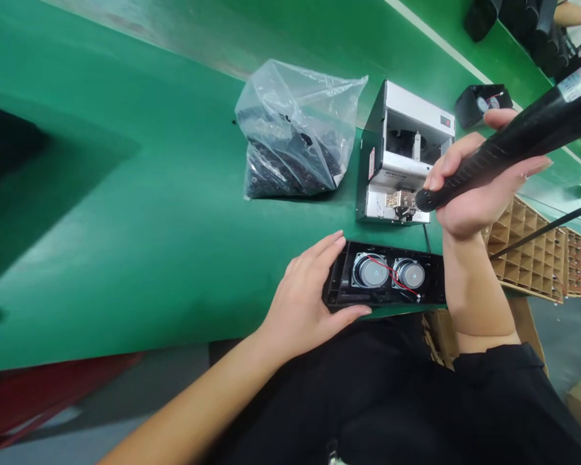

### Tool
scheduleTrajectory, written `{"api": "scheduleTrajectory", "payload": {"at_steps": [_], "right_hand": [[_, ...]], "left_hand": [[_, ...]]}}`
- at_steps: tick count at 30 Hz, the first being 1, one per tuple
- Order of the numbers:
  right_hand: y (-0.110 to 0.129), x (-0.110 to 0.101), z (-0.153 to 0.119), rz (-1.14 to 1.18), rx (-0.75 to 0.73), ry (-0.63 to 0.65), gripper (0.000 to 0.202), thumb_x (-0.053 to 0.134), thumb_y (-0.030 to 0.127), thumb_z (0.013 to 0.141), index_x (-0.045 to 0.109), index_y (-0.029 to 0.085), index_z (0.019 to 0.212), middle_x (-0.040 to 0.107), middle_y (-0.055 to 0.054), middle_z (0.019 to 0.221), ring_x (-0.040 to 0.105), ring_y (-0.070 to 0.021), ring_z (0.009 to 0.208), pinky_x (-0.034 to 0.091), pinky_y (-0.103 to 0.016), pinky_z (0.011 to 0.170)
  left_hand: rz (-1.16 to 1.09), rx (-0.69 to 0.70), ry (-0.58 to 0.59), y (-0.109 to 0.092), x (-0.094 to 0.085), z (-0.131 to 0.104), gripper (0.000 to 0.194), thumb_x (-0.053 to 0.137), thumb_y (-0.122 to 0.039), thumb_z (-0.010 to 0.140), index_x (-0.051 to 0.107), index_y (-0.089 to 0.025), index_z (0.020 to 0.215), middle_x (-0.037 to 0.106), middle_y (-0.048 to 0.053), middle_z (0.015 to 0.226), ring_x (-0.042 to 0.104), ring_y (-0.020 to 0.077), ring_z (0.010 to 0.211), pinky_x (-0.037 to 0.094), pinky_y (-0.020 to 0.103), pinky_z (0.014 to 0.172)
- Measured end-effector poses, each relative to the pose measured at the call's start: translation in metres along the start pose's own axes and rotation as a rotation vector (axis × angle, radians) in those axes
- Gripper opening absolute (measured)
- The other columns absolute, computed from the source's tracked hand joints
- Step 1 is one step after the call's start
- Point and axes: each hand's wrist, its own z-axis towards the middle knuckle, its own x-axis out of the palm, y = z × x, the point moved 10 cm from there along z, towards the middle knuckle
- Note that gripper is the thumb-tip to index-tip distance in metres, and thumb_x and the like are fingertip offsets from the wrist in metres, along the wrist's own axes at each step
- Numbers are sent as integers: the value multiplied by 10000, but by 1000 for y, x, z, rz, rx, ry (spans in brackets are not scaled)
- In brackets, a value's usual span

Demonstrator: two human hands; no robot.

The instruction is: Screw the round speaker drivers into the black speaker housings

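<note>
A long black speaker housing (339,284) lies on the green bench with its inside facing up. Two round grey speaker drivers (374,274) sit in it, with thin red wires across them and a small white connector at the end. My left hand (310,294) grips the housing's left end, fingers on the far edge and thumb along the near one. My right hand (479,187) is wrapped round a black electric screwdriver (503,152), held tilted. Its nose is at the front of the silver screw feeder (407,174); the bit is hidden, and whether it touches cannot be told.
A clear plastic bag (295,135) of small black parts stands left of the screw feeder. Behind the feeder lies another black housing (481,103). Cardboard divider trays (527,252) are at the right. A person's arm (576,14) shows at the top right.
</note>
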Motion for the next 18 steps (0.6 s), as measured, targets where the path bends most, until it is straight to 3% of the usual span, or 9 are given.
{"api": "scheduleTrajectory", "payload": {"at_steps": [2,6,9,14,18], "right_hand": [[-3,-3,1,-34,16,-14,550,468,886,1118,664,391,1257,545,68,683,523,-178,442,396,-332,462],[-6,-7,2,-140,40,-5,753,328,997,1080,625,414,1453,562,56,702,554,-185,448,435,-343,463],[-7,-6,-3,-107,38,-1,777,435,999,1053,606,395,1510,583,73,682,539,-184,427,430,-343,437],[20,-1,-20,88,10,-28,644,542,940,1086,727,404,1391,632,110,628,500,-133,366,363,-260,386],[52,9,-33,130,169,74,540,837,904,954,847,396,1137,764,95,680,655,-144,455,587,-289,484]], "left_hand": [[8,-11,17,1,2,0,1105,823,-790,1078,290,-321,1925,589,236,1896,614,486,1730,575,642,1353],[37,-6,54,0,4,2,1138,841,-769,1076,243,-312,1930,579,256,1896,618,492,1727,585,652,1344],[40,18,26,-3,0,4,1103,809,-772,1101,252,-303,1929,595,256,1883,637,482,1713,605,638,1325],[7,37,22,-4,0,4,1164,857,-776,1072,258,-312,1955,605,249,1879,657,500,1685,610,650,1318],[-62,38,-37,-4,-4,3,1127,842,-807,1078,316,-334,1955,609,237,1873,653,490,1685,591,655,1339]]}}
